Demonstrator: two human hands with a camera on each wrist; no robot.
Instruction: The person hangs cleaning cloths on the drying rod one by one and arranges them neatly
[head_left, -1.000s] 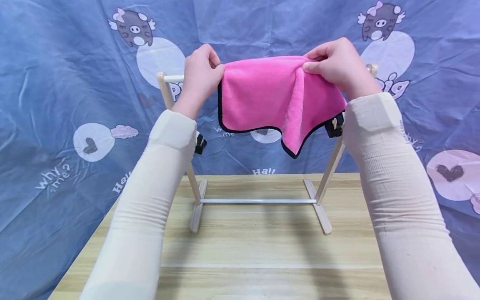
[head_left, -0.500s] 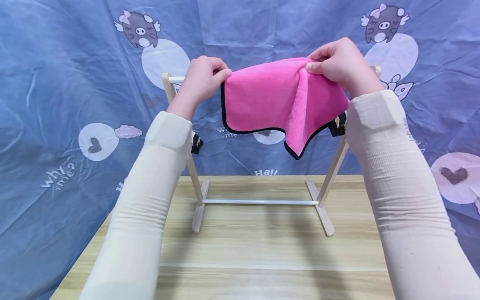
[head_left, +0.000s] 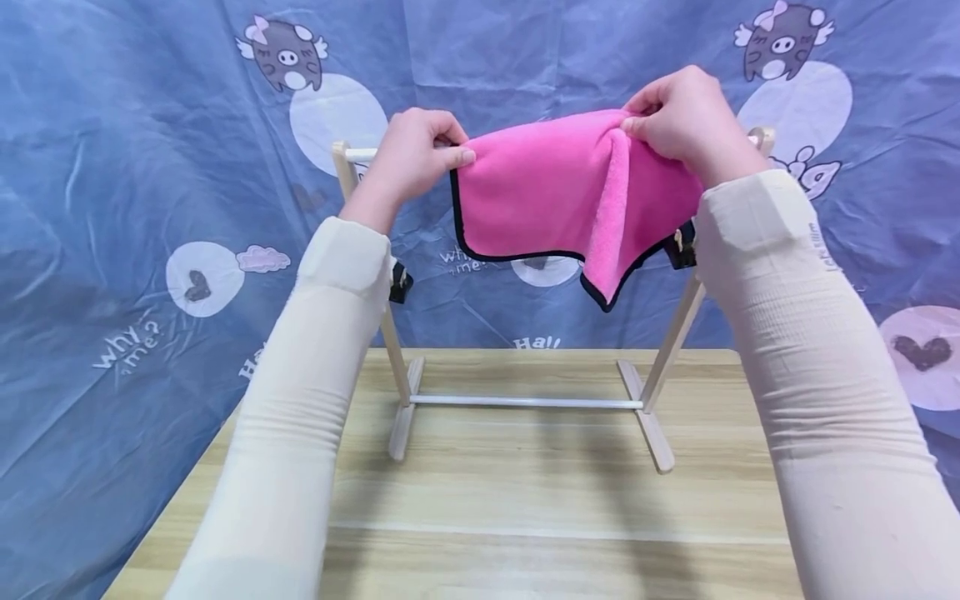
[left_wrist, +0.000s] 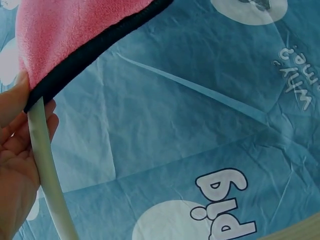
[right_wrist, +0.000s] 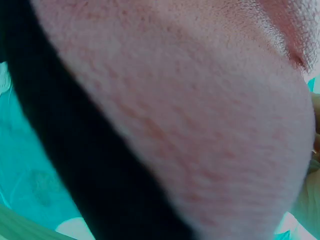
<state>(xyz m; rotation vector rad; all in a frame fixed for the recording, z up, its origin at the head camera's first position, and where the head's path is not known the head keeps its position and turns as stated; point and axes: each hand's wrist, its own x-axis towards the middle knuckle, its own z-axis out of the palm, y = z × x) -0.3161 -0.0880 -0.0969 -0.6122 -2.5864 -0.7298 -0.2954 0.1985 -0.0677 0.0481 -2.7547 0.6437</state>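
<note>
A pink towel (head_left: 536, 192) with black edging hangs over the top rail of a wooden rack, one fold hanging down to a point. My left hand (head_left: 420, 158) pinches its upper left corner between thumb and fingers. In the left wrist view the white rail (left_wrist: 47, 170) passes under the towel's black edge (left_wrist: 100, 55), the left hand (left_wrist: 20, 145) close around it. My right hand (head_left: 686, 121) pinches the towel's upper edge toward the right, where the fold begins. The towel (right_wrist: 200, 115) fills most of the right wrist view, hiding most of that hand.
The rack's left post (head_left: 393, 350) and right post (head_left: 675, 342) stand on wooden feet on the light wood table (head_left: 555, 500). A lower white bar (head_left: 525, 402) joins them. Behind hangs a blue printed curtain (head_left: 187, 167).
My left hand has dropped slightly and lowered the towel's left corner toward the rail. The right hand keeps its hold on the upper edge. The head view has shifted a little.
</note>
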